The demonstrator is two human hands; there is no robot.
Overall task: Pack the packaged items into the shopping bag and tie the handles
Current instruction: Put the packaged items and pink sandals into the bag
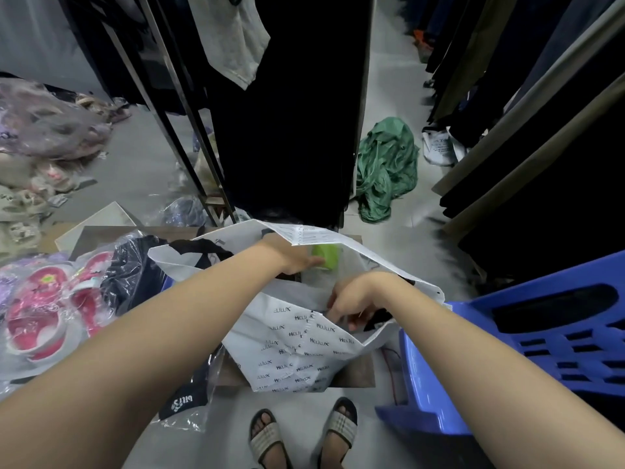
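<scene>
Reaching into the mouth of the white shopping bag [297,346], the left hand [297,260] rests against a green item [325,257] inside it, though whether its grip is spread or pressed together cannot be told. The right hand [351,299] has its grip pinched on the bag's near rim, holding the mouth apart. Packaged pink sandals [44,313] and dark packaged clothing [135,265] lie just left of the bag, with a blue plastic stool [527,346] to its right.
</scene>
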